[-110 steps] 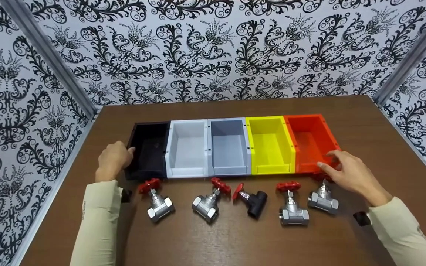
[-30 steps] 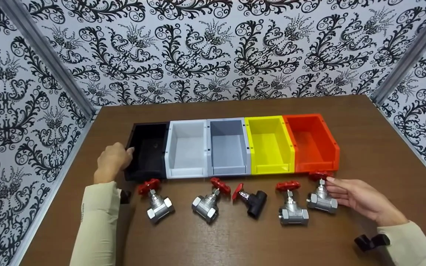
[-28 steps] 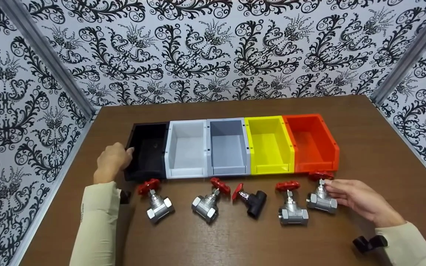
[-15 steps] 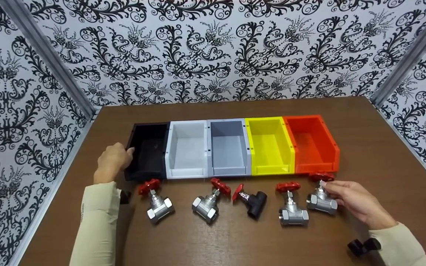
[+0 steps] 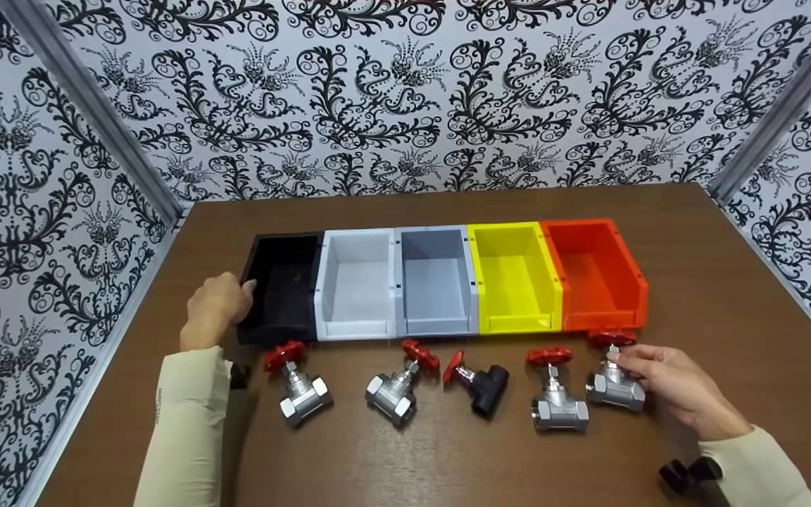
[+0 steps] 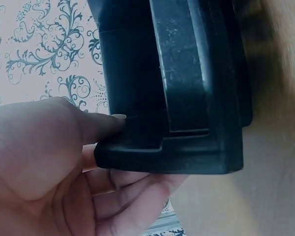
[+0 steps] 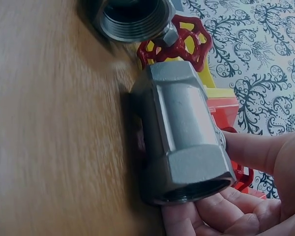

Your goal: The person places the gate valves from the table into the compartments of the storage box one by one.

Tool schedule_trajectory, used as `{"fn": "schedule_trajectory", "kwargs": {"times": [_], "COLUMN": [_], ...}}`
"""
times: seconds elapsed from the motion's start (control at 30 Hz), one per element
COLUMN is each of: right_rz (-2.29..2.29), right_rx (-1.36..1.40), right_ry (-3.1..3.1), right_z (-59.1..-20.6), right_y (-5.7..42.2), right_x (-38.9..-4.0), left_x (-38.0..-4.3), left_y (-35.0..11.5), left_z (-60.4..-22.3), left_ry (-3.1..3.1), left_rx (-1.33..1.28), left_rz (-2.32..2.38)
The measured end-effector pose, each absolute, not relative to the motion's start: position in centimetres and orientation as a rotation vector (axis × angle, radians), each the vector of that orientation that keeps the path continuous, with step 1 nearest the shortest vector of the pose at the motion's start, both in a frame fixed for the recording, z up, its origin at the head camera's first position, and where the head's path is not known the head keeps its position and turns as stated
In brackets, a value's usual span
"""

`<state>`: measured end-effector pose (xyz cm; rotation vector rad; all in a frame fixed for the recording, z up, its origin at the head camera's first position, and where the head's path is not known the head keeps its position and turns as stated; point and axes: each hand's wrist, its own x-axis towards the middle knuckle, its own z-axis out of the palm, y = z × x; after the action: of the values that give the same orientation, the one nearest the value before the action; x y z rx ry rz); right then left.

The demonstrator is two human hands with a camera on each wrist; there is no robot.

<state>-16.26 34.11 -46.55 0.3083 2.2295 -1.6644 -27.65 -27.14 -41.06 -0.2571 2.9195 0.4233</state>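
My left hand (image 5: 217,306) holds the left side wall of the black bin (image 5: 277,329). In the left wrist view its thumb lies over the inside of the black wall, with the other fingers on the outer side. My right hand (image 5: 683,391) pinches the rightmost metal gate valve (image 5: 615,391) by the stem under its red handwheel. Seen from the right wrist, the thumb is behind the hexagonal valve body (image 7: 187,123) and the curled fingers are beneath its threaded end. The valve stands close in front of the red bin (image 5: 602,320).
White (image 5: 356,329), grey (image 5: 437,326) and yellow (image 5: 520,323) bins stand between the black and red ones. In front lie two tilted metal valves (image 5: 305,401) (image 5: 391,398), a black plastic valve (image 5: 490,391) and another metal valve (image 5: 560,414). Patterned walls (image 5: 405,91) enclose the brown table (image 5: 405,465).
My right hand has come down from the red bin's front corner to the rightmost valve, its thumb moving left onto the stem. My left hand has stayed at the black bin.
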Motion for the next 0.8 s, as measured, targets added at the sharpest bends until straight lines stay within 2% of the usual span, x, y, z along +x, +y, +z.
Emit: {"fn": "schedule_trajectory", "kwargs": {"times": [0.8], "right_rz": [-1.779], "right_rx": [0.369], "right_ry": [2.119], "right_z": [-46.47], "right_y": [33.44], "right_x": [-16.04], "left_x": [-27.41], "left_y": [-27.08], "left_z": [-41.00], "left_ry": [2.949], "left_rx": [-0.235], "left_rz": [0.447]}}
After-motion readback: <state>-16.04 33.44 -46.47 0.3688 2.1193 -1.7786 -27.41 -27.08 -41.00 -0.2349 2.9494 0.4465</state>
